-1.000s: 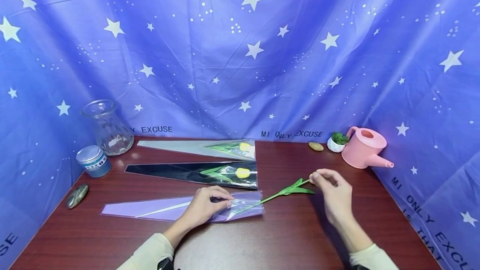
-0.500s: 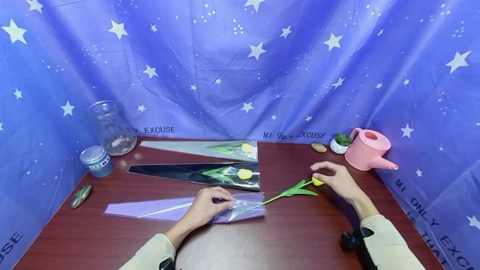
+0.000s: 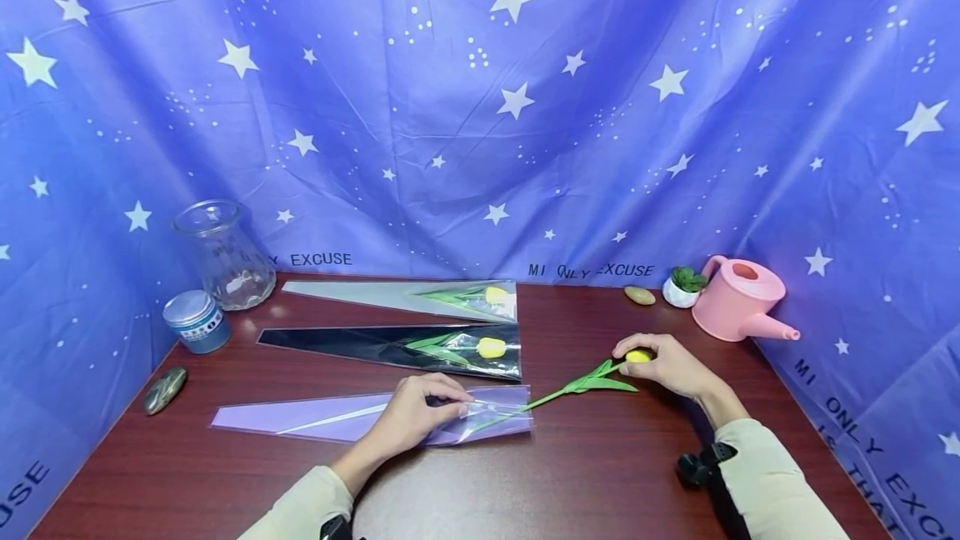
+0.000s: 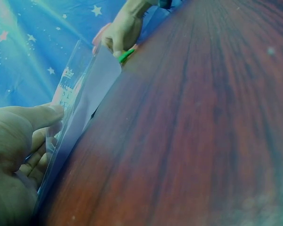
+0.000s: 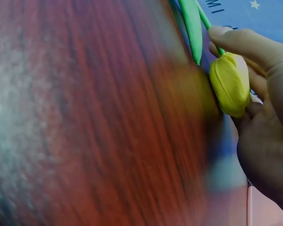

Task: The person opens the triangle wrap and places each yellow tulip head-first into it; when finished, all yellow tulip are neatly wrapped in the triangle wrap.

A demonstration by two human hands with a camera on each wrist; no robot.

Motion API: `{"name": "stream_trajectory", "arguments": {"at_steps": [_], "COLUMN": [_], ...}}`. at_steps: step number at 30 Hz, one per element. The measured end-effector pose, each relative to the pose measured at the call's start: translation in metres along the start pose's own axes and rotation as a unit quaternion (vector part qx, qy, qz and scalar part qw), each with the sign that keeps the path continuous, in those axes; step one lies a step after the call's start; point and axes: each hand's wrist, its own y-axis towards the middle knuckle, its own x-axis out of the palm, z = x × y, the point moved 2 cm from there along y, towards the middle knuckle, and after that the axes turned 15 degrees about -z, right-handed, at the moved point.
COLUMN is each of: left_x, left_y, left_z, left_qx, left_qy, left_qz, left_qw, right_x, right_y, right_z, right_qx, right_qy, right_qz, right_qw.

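Observation:
A purple flower sleeve (image 3: pixel 337 421) lies flat near the table's front. My left hand (image 3: pixel 420 415) pinches its clear open end (image 4: pixel 80 80) between thumb and fingers. A yellow tulip (image 3: pixel 638 356) with green stem and leaves (image 3: pixel 585 382) lies to the right, its stem tip inside the sleeve mouth. My right hand (image 3: pixel 667 361) holds the yellow bud (image 5: pixel 228 84) in curled fingers.
Behind lie a black sleeve (image 3: pixel 390 346) and a grey sleeve (image 3: pixel 405 297), each with a yellow tulip. A glass vase (image 3: pixel 223 255), blue tin (image 3: pixel 197 321) and stone (image 3: pixel 165 390) stand left. A pink watering can (image 3: pixel 738 297), small potted plant (image 3: pixel 681 285) and pebble (image 3: pixel 639 295) stand back right.
My right hand has turned from the stem near the bud to wrap its fingers round the yellow bud. The left hand and the sleeve have stayed put.

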Motion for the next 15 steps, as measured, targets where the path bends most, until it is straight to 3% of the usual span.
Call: {"name": "stream_trajectory", "arguments": {"at_steps": [7, 15], "left_x": [-0.001, -0.001], "left_y": [0.0, 0.001], "left_z": [0.002, 0.003], "left_qx": [-0.001, 0.001], "left_qy": [0.0, 0.014], "left_qz": [0.002, 0.009], "left_qw": [1.0, 0.9999], "right_x": [0.002, 0.009], "right_y": [0.001, -0.008], "right_z": [-0.006, -0.015], "right_qx": [-0.047, -0.037], "right_qy": [-0.016, -0.056], "right_qz": [0.001, 0.033], "right_qw": [0.999, 0.997]}}
